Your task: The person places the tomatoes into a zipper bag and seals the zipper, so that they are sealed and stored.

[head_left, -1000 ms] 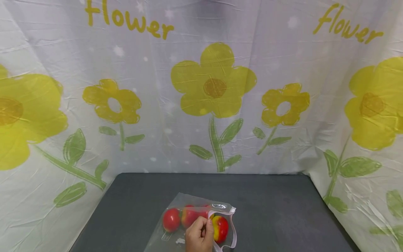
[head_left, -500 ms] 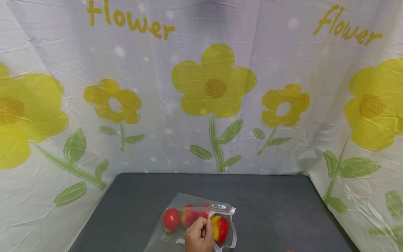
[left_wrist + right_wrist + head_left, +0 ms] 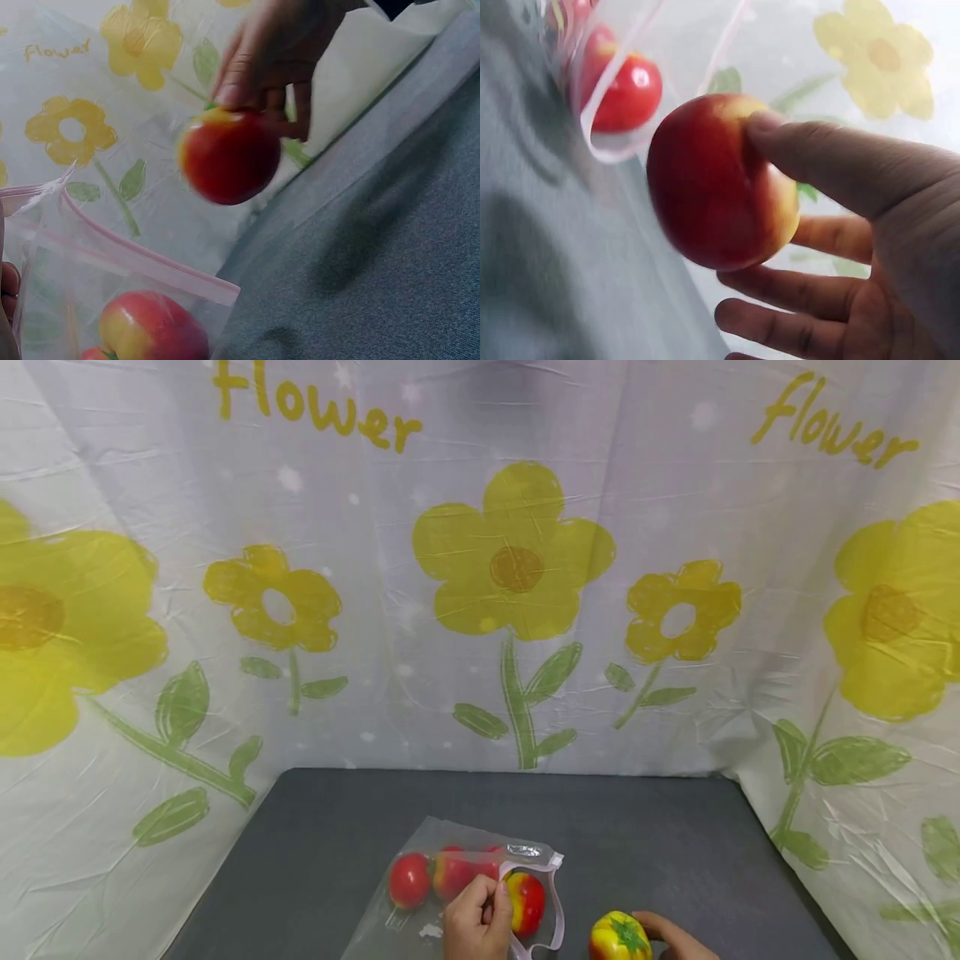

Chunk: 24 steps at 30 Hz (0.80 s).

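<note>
My left hand (image 3: 477, 918) pinches the pink-edged rim of a clear zip bag (image 3: 556, 902), its fingers curled, in the head view. Inside the bag lie several shiny red fruits, among them a plain red one (image 3: 408, 881) and a red-and-yellow one (image 3: 528, 903) near the mouth. To the right, my right hand (image 3: 675, 937) holds a round red-and-yellow fruit (image 3: 619, 937) with a green star-shaped top. The right wrist view shows the thumb on this fruit (image 3: 712, 187) and fingers behind it. From the left wrist, the held fruit (image 3: 231, 157) appears above and right of the bag's open mouth.
A dark grey table (image 3: 360, 802) carries the bag near its front. Behind it and along both sides hangs a pale curtain (image 3: 375, 693) printed with yellow flowers.
My right hand has come into the head view from the lower right, holding the red-and-yellow fruit. The left hand and the bag stay in place.
</note>
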{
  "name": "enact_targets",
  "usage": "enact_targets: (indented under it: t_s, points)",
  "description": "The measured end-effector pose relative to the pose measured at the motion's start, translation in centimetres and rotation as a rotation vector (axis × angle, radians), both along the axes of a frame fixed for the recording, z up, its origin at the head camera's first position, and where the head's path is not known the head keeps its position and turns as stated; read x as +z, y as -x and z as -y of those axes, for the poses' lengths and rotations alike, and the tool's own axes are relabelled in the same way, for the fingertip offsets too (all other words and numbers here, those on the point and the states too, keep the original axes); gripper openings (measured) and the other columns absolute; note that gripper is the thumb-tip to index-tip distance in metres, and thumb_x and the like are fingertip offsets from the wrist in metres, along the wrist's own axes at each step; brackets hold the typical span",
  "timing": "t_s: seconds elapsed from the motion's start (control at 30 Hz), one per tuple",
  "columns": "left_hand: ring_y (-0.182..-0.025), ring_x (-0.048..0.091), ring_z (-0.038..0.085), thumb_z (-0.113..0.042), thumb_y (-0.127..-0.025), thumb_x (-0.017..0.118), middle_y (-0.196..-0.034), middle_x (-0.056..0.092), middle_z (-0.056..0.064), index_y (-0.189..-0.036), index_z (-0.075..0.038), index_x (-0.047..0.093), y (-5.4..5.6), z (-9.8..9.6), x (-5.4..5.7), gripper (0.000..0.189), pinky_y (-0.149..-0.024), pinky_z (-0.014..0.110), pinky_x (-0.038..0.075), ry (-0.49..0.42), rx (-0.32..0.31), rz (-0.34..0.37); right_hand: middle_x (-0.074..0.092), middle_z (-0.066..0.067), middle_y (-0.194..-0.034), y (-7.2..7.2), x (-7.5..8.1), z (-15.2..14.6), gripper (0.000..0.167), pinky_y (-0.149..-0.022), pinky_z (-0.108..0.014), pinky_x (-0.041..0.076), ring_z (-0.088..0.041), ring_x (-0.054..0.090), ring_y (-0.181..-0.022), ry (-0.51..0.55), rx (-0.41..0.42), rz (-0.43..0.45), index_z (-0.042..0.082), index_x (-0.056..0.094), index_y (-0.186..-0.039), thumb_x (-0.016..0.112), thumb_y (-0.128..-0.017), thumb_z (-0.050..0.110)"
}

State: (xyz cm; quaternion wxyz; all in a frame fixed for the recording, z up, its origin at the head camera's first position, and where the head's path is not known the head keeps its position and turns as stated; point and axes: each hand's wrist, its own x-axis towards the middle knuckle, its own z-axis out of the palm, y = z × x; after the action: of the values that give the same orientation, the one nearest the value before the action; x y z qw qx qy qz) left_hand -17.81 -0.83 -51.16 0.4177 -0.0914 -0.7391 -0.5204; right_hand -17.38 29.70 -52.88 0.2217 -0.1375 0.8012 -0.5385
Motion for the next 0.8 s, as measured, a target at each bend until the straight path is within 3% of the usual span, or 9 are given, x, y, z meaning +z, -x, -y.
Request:
enact_targets:
  t_s: [0.07, 0.13, 0.23, 0.3, 0.43, 0.53, 0.67, 0.8]
  points:
    - [-0.052, 0.035, -0.006, 0.009, -0.078, 0.074, -0.059, 0.037, -0.015, -0.071, -0.018, 0.053, 0.0, 0.0, 0.0, 0.035, -0.045, 0.008, 0.029, 0.008, 0.000, -0.016, 0.059, -0.018, -0.126, 0.0, 1.1, 1.2, 0.066, -0.069, -0.030, 0.053, -0.020, 0.062, -0.081, -0.063, 0.005, -0.051, -0.012, 0.044, -0.140, 0.073, -0.095, 0.027]
    - [-0.052, 0.035, -0.007, 0.009, -0.077, 0.074, -0.059, 0.037, -0.014, -0.071, -0.018, 0.053, 0.1, 0.1, 0.0, 0.035, -0.045, 0.007, 0.028, 0.015, -0.001, -0.034, 0.058, -0.016, -0.118, -0.3, 2.3, 2.8, 0.069, -0.065, -0.028, 0.051, -0.019, 0.057, -0.074, -0.134, -0.052, -0.104, -0.009, 0.048, -0.139, 0.079, -0.091, 0.030]
    - [-0.052, 0.035, -0.007, 0.010, -0.076, 0.075, -0.059, 0.036, -0.013, -0.071, -0.018, 0.052, 0.1, 0.1, -0.1, 0.035, -0.045, 0.007, 0.028, 0.021, -0.001, -0.051, 0.055, -0.009, -0.105, -0.3, 3.5, 4.6, 0.067, -0.062, -0.027, 0.045, -0.015, 0.051, -0.073, -0.233, -0.071, -0.175, -0.004, 0.052, -0.139, 0.079, -0.090, 0.033]
    - [-0.052, 0.035, -0.006, 0.009, -0.076, 0.075, -0.059, 0.036, -0.014, -0.070, -0.018, 0.052, 0.1, 0.1, -0.1, 0.036, -0.045, 0.007, 0.028, 0.019, -0.002, -0.049, 0.052, -0.005, -0.095, -0.1, 4.0, 5.8, 0.066, -0.058, -0.027, 0.042, -0.016, 0.049, -0.070, -0.275, -0.088, -0.175, -0.003, 0.054, -0.138, 0.078, -0.091, 0.036]
    - [-0.052, 0.035, -0.007, 0.009, -0.076, 0.075, -0.059, 0.036, -0.014, -0.071, -0.019, 0.052, 0.2, 0.1, -0.3, 0.036, -0.045, 0.007, 0.028, 0.017, -0.006, -0.048, 0.052, -0.001, -0.080, 0.3, 4.5, 7.8, 0.070, -0.052, -0.026, 0.036, -0.016, 0.046, -0.062, -0.349, -0.147, -0.161, 0.000, 0.058, -0.135, 0.078, -0.087, 0.048]
    - [-0.050, 0.034, -0.005, 0.010, -0.075, 0.074, -0.057, 0.037, -0.010, -0.071, -0.018, 0.052, 0.5, 0.2, -0.6, 0.035, -0.044, 0.007, 0.027, 0.033, -0.019, -0.101, 0.052, 0.000, -0.077, 0.5, 4.6, 8.8, 0.071, -0.050, -0.025, 0.033, -0.017, 0.044, -0.058, -0.397, -0.160, -0.157, 0.003, 0.060, -0.133, 0.078, -0.085, 0.053]
    - [-0.051, 0.034, -0.005, 0.009, -0.073, 0.074, -0.057, 0.036, -0.008, -0.072, -0.018, 0.052, 0.8, 0.3, -1.1, 0.035, -0.045, 0.006, 0.026, 0.058, -0.028, -0.145, 0.052, 0.000, -0.077, 1.0, 4.5, 9.6, 0.072, -0.052, -0.027, 0.036, -0.018, 0.047, -0.060, -0.414, -0.140, -0.145, 0.004, 0.060, -0.132, 0.077, -0.085, 0.055]
    - [-0.052, 0.034, -0.006, 0.008, -0.073, 0.074, -0.058, 0.036, -0.010, -0.071, -0.020, 0.052, 0.9, 0.4, -1.3, 0.036, -0.045, 0.006, 0.026, 0.058, -0.016, -0.126, 0.053, 0.000, -0.078, 1.3, 4.3, 10.0, 0.074, -0.055, -0.029, 0.040, -0.018, 0.050, -0.063, -0.417, -0.136, -0.149, 0.003, 0.059, -0.133, 0.077, -0.085, 0.056]
